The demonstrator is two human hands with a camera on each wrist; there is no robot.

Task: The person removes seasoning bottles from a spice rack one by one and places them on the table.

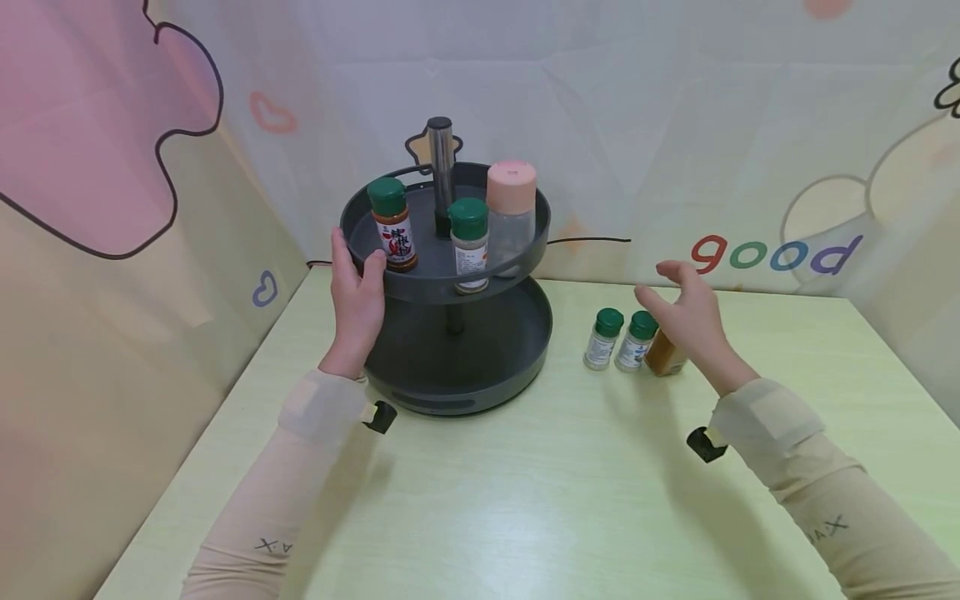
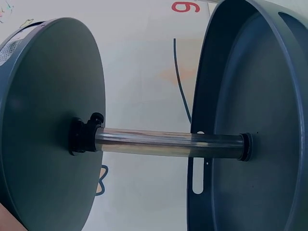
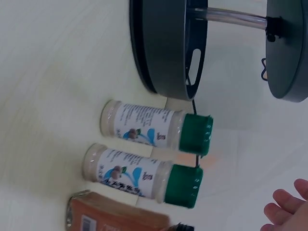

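Note:
My left hand (image 1: 357, 296) is at the left side of the upper tray (image 1: 420, 289) of a dark grey two-tier rack, fingers straight along its wall and thumb at the rim. On that tray stand a chili powder jar (image 1: 395, 237), a green-capped spice jar (image 1: 470, 250) and a clear bottle with a pink lid (image 1: 513, 200). My right hand (image 1: 692, 312) hovers empty, thumb and fingers apart, overlapping a brown bottle (image 1: 663, 357) in the head view. Beside that bottle stand two green-capped shakers, one left (image 1: 600, 343) and one right (image 1: 633, 346).
The lower tray (image 1: 525, 379) sits on the pale table (image 1: 480, 500) beneath the upper one. A metal post (image 2: 168, 143) joins the two tiers. Behind the table hangs a printed cloth (image 1: 637, 125), and a thin dark cord (image 1: 592, 239) shows against it.

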